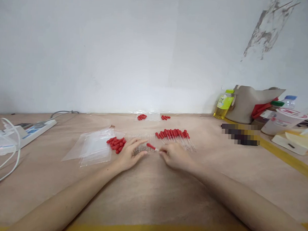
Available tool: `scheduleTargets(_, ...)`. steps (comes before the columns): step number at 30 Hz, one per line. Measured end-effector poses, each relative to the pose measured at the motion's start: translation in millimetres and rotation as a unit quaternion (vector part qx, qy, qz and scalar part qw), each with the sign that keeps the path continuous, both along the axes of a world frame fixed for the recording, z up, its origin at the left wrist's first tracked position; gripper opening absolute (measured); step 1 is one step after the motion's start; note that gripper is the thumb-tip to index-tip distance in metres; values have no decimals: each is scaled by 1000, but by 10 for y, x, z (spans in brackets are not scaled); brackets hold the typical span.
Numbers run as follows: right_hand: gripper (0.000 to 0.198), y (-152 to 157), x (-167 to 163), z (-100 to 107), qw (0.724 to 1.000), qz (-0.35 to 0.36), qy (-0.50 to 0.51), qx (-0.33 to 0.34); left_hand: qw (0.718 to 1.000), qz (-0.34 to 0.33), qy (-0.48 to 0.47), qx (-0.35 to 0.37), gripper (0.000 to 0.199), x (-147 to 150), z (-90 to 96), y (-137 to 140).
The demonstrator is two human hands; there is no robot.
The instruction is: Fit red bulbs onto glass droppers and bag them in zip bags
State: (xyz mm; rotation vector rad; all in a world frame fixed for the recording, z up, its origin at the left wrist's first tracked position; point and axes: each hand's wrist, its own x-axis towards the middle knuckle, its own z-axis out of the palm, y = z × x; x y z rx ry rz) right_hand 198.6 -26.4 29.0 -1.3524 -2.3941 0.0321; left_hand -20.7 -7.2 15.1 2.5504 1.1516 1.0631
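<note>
Forearms (71, 197): nearest the camera, angled in from the bottom corners toward the near side of the capped-dropper row (172, 133), taken as landmark.
Right hand (176, 156): just on the near side of the row; thumb and forefinger narrowed to a pinch on one dropper's pale stem.
Held dropper (151, 146): near-left of the row, apart from it.
Axis of held dropper: slanted, red bulb leftward and slightly away, stem end rightward into the pinch.
Key relation: bulb end lies just beside the left forefinger's tip; contact there, cannot tell. Right hand is the nearer, already gripping.
Left hand (129, 155): left of the row; thumb and forefinger wide, nothing seen gripped.
Bare tubes (143, 137): immediately left of the row, side by side, partly hidden by the left hand.
Loose red bulbs (116, 144): farther left of the row, heaped just beyond the left hand.
Clear bags (96, 152): left of the row, past the heap.
</note>
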Motion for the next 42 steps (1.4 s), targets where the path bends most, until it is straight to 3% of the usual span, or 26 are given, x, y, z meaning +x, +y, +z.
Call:
scheduleTargets(5,33,346,127,30,980,-189,32,-53,982,184,-8,46,23,-343,111,334)
scheduleTargets(7,32,441,113,27,972,-228,13,-50,968,250,-3,3,27,-530,132,491)
scheduleTargets(11,27,530,-2,-18,963,-266,-29,-41,951,297,1,-88,33,-846,141,683)
scheduleTargets(16,28,601,-106,-94,957,-284,-28,-59,937,318,-14,-143,32,-1012,156,721)
scheduleTargets(22,35,617,-102,-125,953,-289,-10,-92,938,287,-50,-188,34,-1083,121,757)
scheduleTargets(26,41,568,-89,-92,959,-279,-17,-56,933,257,-77,-239,36,-1086,138,733)
scheduleTargets(30,32,535,-183,-62,976,-217,4,-25,927,262,-108,-244,37,-1028,237,650)
scheduleTargets(33,27,564,-300,-64,979,-198,-9,-49,923,259,-115,-260,37,-986,318,591)
scheduleTargets(38,24,663,-422,-48,966,-240,-36,-93,907,219,-110,-342,37,-967,387,548)
scheduleTargets(42,21,722,-476,-25,961,-249,-42,-116,901,248,-108,-338,39,-1022,354,593)
